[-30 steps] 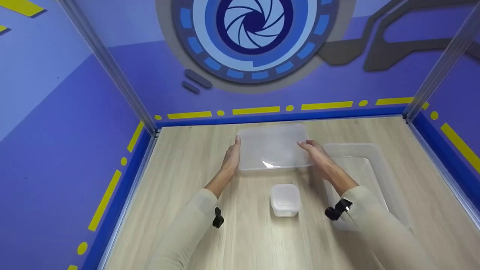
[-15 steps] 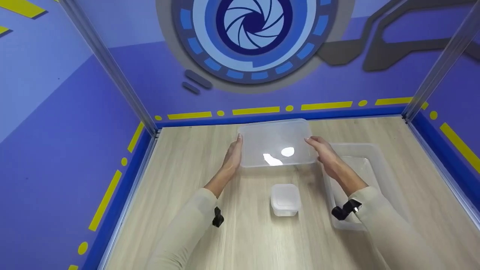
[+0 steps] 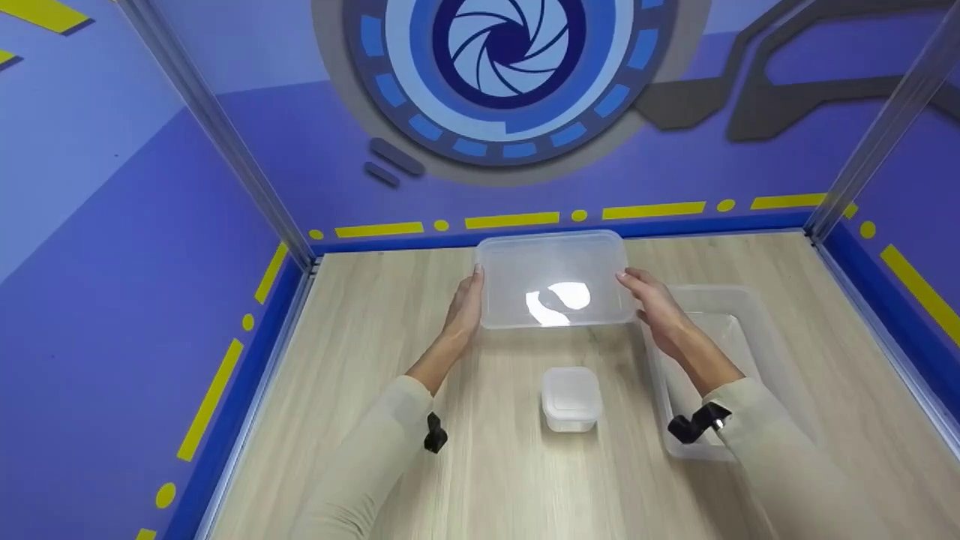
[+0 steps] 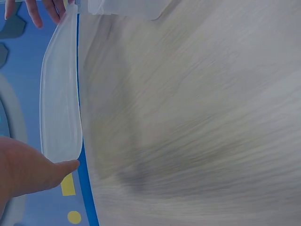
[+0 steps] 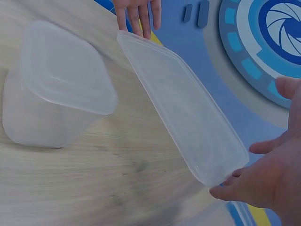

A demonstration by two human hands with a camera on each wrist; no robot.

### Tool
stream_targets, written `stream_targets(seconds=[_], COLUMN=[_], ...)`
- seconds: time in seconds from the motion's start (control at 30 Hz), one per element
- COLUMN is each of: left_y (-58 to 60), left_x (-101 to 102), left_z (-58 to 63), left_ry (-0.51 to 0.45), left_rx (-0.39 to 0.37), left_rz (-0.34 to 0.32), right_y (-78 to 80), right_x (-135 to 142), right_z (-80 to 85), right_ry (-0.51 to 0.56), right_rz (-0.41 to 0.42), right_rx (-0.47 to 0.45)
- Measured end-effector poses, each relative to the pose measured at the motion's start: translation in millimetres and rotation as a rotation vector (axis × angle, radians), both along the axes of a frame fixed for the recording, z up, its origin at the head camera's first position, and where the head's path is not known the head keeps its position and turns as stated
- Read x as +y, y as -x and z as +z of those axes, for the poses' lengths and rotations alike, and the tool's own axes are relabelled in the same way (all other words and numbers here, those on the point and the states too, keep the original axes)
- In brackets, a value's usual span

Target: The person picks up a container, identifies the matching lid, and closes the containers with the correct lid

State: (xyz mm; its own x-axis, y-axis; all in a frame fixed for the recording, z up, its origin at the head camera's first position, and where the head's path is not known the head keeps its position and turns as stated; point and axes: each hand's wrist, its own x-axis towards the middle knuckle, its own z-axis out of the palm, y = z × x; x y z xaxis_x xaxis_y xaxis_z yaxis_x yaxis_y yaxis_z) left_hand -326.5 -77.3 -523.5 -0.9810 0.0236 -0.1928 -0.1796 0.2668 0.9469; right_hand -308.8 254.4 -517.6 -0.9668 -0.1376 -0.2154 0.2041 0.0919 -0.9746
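Between both hands is a flat, translucent rectangular plastic lid, raised over the back of the table and tilted. My left hand pinches its left edge, with the thumb on the near face. At the opposite end my right hand grips the right edge, its thumb also in front. In the right wrist view the lid slants across the middle, and the left fingertips show at its far end. A small lidded plastic container stands on the table, nearer than the lid.
A large open translucent container sits on the right, partly behind my right forearm. The wooden table meets a printed blue back wall just behind the lid. Side panels with metal posts bound the table.
The lid has risen slightly toward the back wall and tilted, with bright reflections appearing on it. My right hand has shifted right and a little upward; the left hand has barely moved.
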Motion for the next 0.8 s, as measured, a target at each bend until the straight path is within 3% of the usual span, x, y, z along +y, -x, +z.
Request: stream_targets(seconds=[0.37, 0.6, 0.8], left_y=[-1.2, -2.0, -0.1], left_x=[4, 6, 9], left_z=[2.3, 4.6, 4.0], left_ry=[-0.031, -0.075, -0.032], left_rx=[0.068, 0.093, 0.151], left_rz=[0.011, 0.059, 0.125], right_y=[-4.2, -6.1, -6.2], right_x=[7, 9, 10], right_z=[4.9, 10.0, 16.9], right_ry=[0.067, 0.125, 0.223], right_rz=[-0.031, -0.073, -0.140], right_rx=[0.081, 0.099, 0.103])
